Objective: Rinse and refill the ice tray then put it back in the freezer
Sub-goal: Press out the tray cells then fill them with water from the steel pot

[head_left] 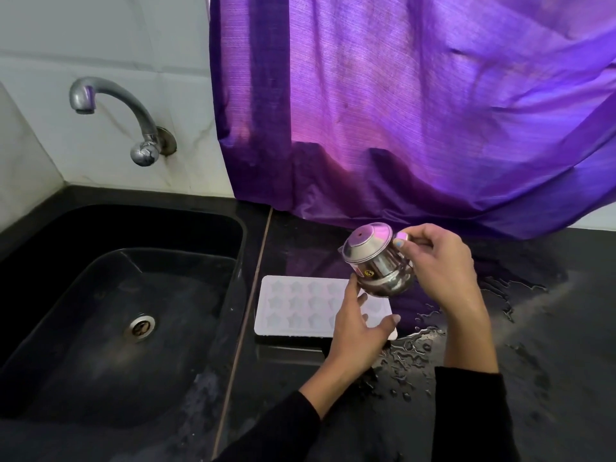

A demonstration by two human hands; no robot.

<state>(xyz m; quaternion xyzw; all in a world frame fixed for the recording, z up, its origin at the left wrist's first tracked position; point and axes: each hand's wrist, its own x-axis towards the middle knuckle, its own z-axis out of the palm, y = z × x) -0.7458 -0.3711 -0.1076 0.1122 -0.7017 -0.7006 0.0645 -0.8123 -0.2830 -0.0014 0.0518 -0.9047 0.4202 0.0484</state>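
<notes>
Refill step, observed mid-pour. The white silicone ice tray with star-shaped cavities (300,306) lies flat on the black stone counter (550,328), just beside the rim of the black sink (116,295), its long side toward me. My right hand (443,271) holds a small lidded stainless-steel jug (376,265) by its handle, fingers curled round the handle and thumb pinching on top; the jug is tilted toward the left with its domed lid facing the sink, above the tray's right end. My left hand (356,325) is under the jug, fingertips touching its lower body, the other fingers relaxed and spread over the tray's near right corner; I judge this as steadying the tilt so the stream lands in single cavities. I cannot tell whether water is leaving the spout or how many cavities are filled; the tray surface reads uniformly pale. Puddles and droplets (416,348) lie on the counter to the right of and in front of the tray. The curved chrome wall tap (116,108) is not running. A purple curtain (400,111) hangs behind, its hem reaching the counter. Judgement: a soft tray will flex when lifted full; expect spillage on carrying it to the freezer, which is not in view.
</notes>
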